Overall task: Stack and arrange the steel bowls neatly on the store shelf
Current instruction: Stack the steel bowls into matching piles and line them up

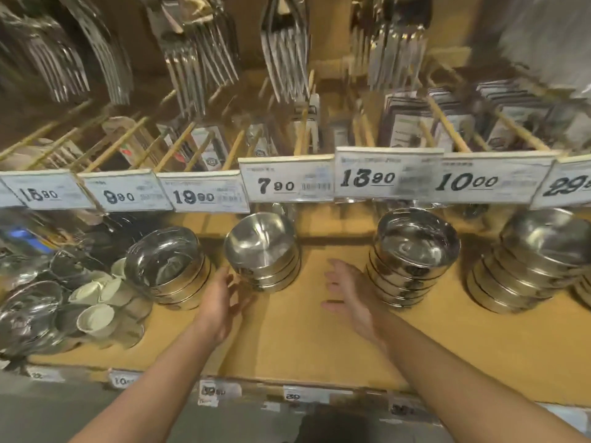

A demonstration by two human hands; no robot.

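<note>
A: Start w/ the short stack of shiny round steel bowls point(263, 254) mid-shelf. It sits toward the back of the tan wooden shelf board point(287, 340), under the 7.90 tag. Top bowl's tipped, mouth tilting toward you and left, so it isn't nested flat.

B: And my hands?

A: Your left hand point(220, 302) is just beside the stack's lower left, fingers spread, palm facing it. Could be brushing the base; can't tell for sure. Your right hand point(351, 298) is open too, fingers loose, hovering over bare shelf betw. that stack and the taller steel bowl stack point(412, 254) on the right. Neither hand holds anything.

B: So what step am I on?

A: Looks like closing in on the middle stack to square it up. Next move, prob.: bring both palms to its sides, seat that tipped top bowl level, then line the stack up w/ its neighbours. Steel's slick, so press evenly or the top one may slide off.

B: Neighbours?

A: A low wide steel bowl stack point(168, 266) to the left, another tall steel stack point(527, 266) far right. Far left there's a loose heap of small steel and cream cups point(64, 302).

B: Any writing?

A: White price tags point(289, 182) along the upper rail, approx.: 16.80 (blurry), 9.90, 19.90, 7.90, 13.90, 10.00, and 29-something cut off at the edge. Small print is unreadable. Lower-edge labels show "10" and "29", the rest smeared. No brands legible.
</note>
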